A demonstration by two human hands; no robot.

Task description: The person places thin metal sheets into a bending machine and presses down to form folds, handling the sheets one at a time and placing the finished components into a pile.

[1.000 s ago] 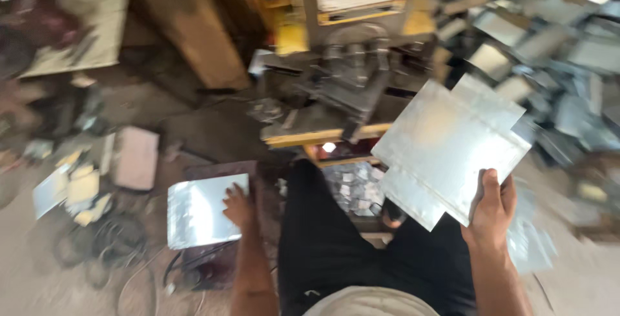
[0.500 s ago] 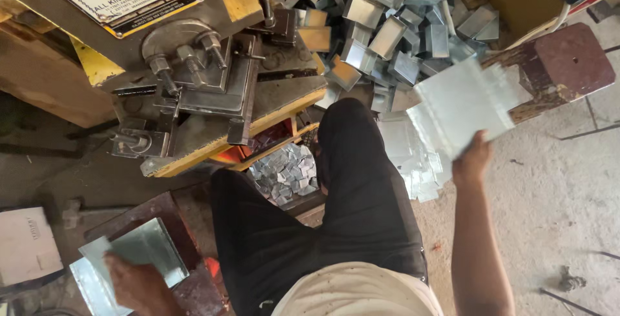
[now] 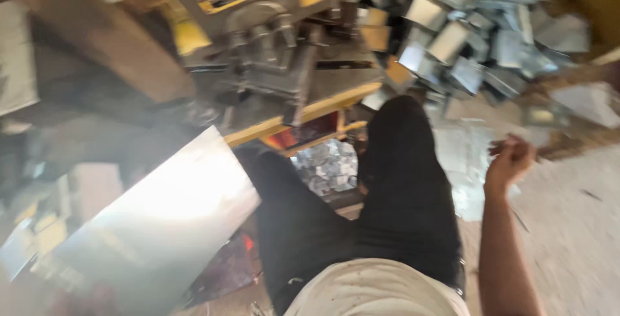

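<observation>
Shiny metal sheet (image 3: 155, 225) large at lower left of blurred view, tilted, beside left knee, below yellow press machine (image 3: 271, 51). Left hand hidden under sheet edge; grip cannot be told. Right hand (image 3: 510, 160) raised at right, fingers loosely curled, holding nothing, just above flat cut sheets (image 3: 466, 161) on floor. Heap of bent metal pieces (image 3: 478, 25) beyond. Small offcuts (image 3: 328, 169) between black-trousered legs.

A yellow-framed press machine (image 3: 271, 64) stands ahead of me on a dusty concrete floor (image 3: 575, 225). Behind it, to my right, lies a heap of cut metal pieces (image 3: 478, 38). Daylight glares off them.
</observation>
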